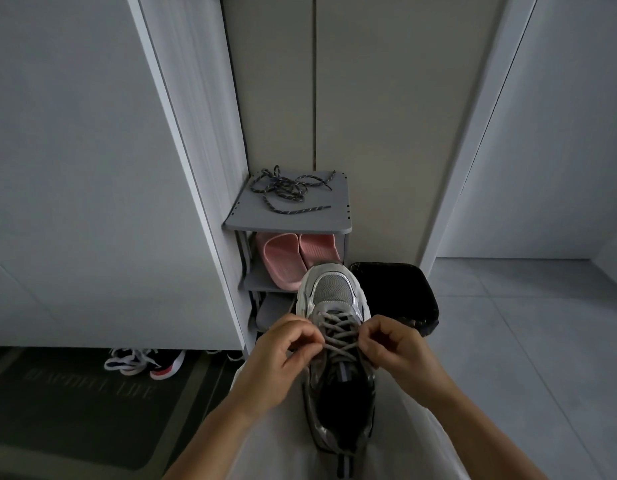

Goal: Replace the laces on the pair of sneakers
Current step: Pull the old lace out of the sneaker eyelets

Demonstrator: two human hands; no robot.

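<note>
A silver-and-grey sneaker point(335, 292) with a mesh toe is seen low in the middle of the view, laid lengthwise on a white-clad lap point(276, 445), toe pointed away toward the rack point(331, 216). A grey lace point(338, 336) is threaded across its front in several crossings, and the dark opening of the shoe is turned up toward the camera.

The lace is pinched at the left edge of the crossings by the left hand point(283, 355), thumb and forefinger pressed together on it and the other fingers curled in. The same lace is pinched at the right edge by the right hand point(393, 351), its fingers likewise curled. The sneaker is flanked by the two hands, which are kept apart by the width of the lacing.

A tangle of dark laces point(286, 192), speckled, is spread on the top shelf of the rack, well apart from the sneaker. Pink slippers point(283, 261) are stored one shelf down, and a black bin point(404, 292) is set just beside the rack.

The lace ends are hidden inside the fingers. The heel is cut off by the lower edge. Shoes point(144, 363) under the cabinet at left are dim, and the lettering on the mat point(75, 410) cannot be read.
</note>
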